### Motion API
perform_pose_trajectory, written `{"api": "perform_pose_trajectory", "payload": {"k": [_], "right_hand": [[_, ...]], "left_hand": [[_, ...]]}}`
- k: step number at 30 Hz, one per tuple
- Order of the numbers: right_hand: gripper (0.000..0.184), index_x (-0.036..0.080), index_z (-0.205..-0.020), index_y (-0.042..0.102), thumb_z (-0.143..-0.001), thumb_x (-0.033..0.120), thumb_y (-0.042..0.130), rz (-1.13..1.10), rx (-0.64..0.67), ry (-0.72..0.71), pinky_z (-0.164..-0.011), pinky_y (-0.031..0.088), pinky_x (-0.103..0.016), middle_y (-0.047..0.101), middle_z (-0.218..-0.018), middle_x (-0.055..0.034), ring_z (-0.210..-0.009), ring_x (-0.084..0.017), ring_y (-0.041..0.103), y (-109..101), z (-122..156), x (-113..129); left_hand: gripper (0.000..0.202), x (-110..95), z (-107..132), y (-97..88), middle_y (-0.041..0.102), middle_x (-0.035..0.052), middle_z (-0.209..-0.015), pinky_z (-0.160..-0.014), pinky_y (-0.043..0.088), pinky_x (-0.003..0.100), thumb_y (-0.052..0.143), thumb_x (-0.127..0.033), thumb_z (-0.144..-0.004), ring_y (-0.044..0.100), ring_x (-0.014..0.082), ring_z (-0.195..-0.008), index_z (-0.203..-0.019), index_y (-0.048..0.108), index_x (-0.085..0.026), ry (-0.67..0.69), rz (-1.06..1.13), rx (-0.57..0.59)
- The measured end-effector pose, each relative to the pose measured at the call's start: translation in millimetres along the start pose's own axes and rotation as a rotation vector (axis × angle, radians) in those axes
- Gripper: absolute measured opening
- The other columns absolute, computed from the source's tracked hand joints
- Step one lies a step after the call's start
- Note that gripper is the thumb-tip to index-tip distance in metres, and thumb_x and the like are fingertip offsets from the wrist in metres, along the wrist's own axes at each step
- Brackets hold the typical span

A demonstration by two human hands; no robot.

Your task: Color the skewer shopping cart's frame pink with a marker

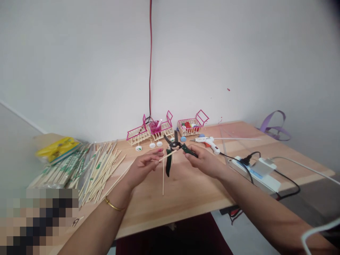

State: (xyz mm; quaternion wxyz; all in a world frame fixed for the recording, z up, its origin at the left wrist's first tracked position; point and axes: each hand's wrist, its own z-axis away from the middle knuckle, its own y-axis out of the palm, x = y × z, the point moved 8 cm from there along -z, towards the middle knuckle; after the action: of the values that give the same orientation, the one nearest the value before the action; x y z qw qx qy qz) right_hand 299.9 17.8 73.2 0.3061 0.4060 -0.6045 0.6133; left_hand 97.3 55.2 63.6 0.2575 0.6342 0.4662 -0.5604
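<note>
My left hand point(145, 164) pinches a thin wooden stick point(168, 155) between thumb and fingers; the stick points right toward the shears. In my right hand point(204, 159) is one dark green handle of a pair of pruning shears point(174, 144). Their blades are spread upward, and the other handle hangs down free of my fingers. Whether the stick touches the shears I cannot tell. Below them another wooden stick point(163, 180) lies on the wooden table point(148, 212). Behind stand small carts of pale sticks with magenta rims, among them a left cart point(138, 135) and a right cart point(190, 127) holding colourful pieces.
Loose wooden sticks point(105, 173) and plastic-wrapped bundles point(57, 175) cover the table's left side, beside a yellow packet point(58, 148). A white glue gun point(208, 141) lies right of the shears. Cables run from a power strip point(253, 173). A purple ribbon point(273, 124) sits at the far right.
</note>
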Motion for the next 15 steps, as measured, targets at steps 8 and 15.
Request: {"api": "perform_pose_trajectory", "payload": {"k": [8,15], "right_hand": [[0.033,0.023,-0.104,0.06,-0.073,0.03,0.068,-1.03,0.47,0.041,-0.087,0.043,-0.032,0.061,-0.115,-0.0051,-0.106,-0.018,0.055,72,-21,21],[0.046,0.021,-0.116,0.056,-0.075,0.042,0.063,-1.182,0.854,0.138,-0.105,0.033,-0.043,0.061,-0.123,-0.0117,-0.121,-0.026,0.054,110,1,17]], "left_hand": [[0.025,18,1,-3.0,0.07,0.0078,-0.082,-0.061,0.044,0.026,0.074,-0.039,-0.074,0.051,0.0107,-0.063,-0.08,0.074,-0.015,-0.091,0.233,-0.04],[0.021,22,5,7.8,0.071,0.0075,-0.087,-0.054,0.042,0.025,0.076,-0.036,-0.073,0.052,0.0091,-0.057,-0.079,0.073,-0.016,-0.16,0.404,0.021]]}}
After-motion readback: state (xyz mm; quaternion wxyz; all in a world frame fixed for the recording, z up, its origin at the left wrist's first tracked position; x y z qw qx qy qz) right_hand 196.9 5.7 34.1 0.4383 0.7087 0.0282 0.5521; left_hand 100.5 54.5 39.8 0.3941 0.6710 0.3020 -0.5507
